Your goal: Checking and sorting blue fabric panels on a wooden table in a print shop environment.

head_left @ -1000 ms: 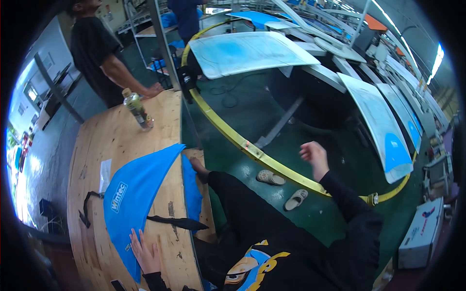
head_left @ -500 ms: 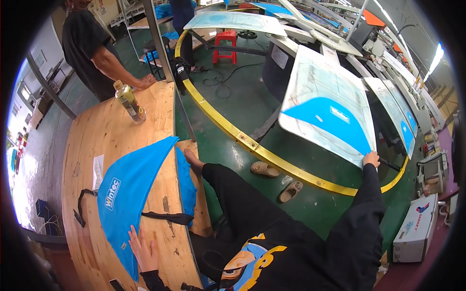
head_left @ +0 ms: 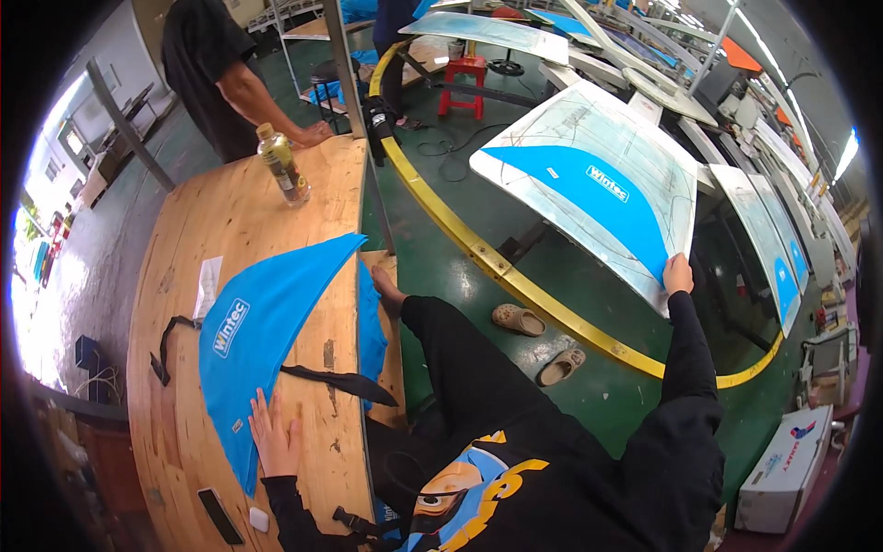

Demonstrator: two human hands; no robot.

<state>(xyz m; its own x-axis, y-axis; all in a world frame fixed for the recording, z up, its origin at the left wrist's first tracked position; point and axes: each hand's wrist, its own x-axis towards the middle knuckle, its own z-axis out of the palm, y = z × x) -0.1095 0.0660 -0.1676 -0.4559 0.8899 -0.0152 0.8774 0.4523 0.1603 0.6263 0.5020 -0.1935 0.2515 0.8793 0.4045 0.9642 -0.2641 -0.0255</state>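
A blue triangular fabric panel (head_left: 241, 340) with a white printed logo lies flat on the wooden table (head_left: 198, 239). My left hand (head_left: 274, 438) rests with its fingers spread at the panel's lower edge, partly on the bare wood. Out to the right, my right hand (head_left: 678, 274) closes round the near right edge of a white flat board (head_left: 635, 138). On that board lies another blue panel (head_left: 575, 189) with the same kind of print. The hand sits beside the panel's tip; whether its fingers also pinch the fabric is hidden.
A yellow curved rail (head_left: 533, 293) runs beneath the boards. More boards (head_left: 750, 207) stand to the right. On the table are a bottle (head_left: 283, 166), a black strap (head_left: 340, 382), a phone (head_left: 219, 515) and a small white case (head_left: 259, 521). A person (head_left: 207, 74) leans at its far end.
The board in my right hand has swung to the left along the ring, and that hand has moved left with it. My left hand stays by the panel. The whole view has shifted slightly.
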